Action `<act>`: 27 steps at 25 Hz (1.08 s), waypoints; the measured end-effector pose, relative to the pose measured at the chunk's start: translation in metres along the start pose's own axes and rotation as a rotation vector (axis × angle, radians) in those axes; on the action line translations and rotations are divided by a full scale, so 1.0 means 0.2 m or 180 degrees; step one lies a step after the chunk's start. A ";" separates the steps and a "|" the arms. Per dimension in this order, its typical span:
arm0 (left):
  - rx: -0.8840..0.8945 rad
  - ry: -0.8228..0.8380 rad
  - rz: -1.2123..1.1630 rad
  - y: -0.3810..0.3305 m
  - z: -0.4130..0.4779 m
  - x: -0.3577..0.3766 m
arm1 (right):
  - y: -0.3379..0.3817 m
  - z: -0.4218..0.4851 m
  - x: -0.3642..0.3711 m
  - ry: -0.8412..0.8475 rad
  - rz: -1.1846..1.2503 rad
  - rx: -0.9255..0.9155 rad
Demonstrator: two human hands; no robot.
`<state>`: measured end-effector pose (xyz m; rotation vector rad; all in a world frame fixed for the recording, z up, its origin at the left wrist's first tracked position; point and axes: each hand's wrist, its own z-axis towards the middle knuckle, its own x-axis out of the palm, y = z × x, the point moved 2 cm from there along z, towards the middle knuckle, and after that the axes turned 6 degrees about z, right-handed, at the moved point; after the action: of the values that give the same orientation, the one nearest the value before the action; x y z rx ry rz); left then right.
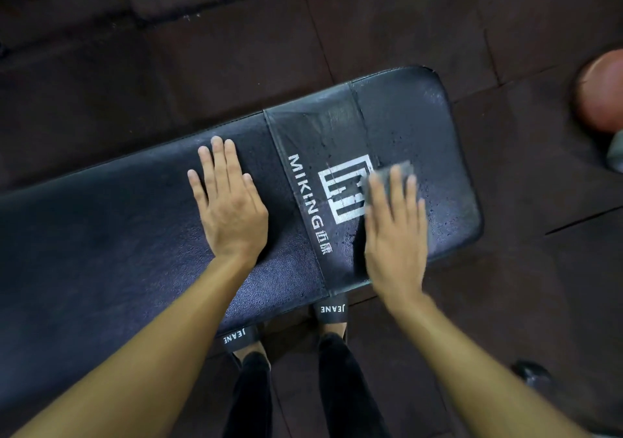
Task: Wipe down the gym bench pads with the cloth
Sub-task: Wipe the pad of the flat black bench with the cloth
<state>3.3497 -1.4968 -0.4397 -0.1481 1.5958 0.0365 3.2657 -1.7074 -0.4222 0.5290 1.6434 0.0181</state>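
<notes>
A black padded gym bench (135,228) runs across the view from lower left to upper right, with a smooth band printed "MIKING" and a white logo (344,191). My left hand (229,201) lies flat, fingers spread, on the pad left of the band. My right hand (397,228) presses flat on a small grey cloth (399,171) at the band's right edge; the cloth shows only past my fingertips, and the hand is motion-blurred. The pad end beyond the cloth looks damp and speckled.
Dark rubber floor tiles (202,50) surround the bench. A reddish ball (600,93) sits at the right edge. My feet in black slides (332,309) stand under the bench's near side. A small dark object (531,372) lies on the floor at lower right.
</notes>
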 end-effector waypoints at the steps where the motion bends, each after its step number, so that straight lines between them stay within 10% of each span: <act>1: -0.0009 0.0005 -0.0012 0.00 0.00 0.00 | 0.02 -0.13 0.03 0.0094 -0.0058 -0.0220; 7: 0.0021 0.0025 -0.0105 0.02 0.03 0.00 | 0.37 0.19 0.13 0.0069 -0.0017 -0.1425; 20: 0.0071 0.0343 -0.0142 0.03 0.02 -0.05 | 0.26 0.19 0.07 0.0247 0.0316 -0.0499; 27: 0.0113 0.0995 -0.0395 0.10 0.10 -0.29 | 0.35 0.24 -0.16 0.0666 0.2188 0.0040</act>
<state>3.3694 -1.4699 -0.3842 -0.2336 1.8945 -0.1166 3.3359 -1.6711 -0.3773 1.1086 1.5885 0.5858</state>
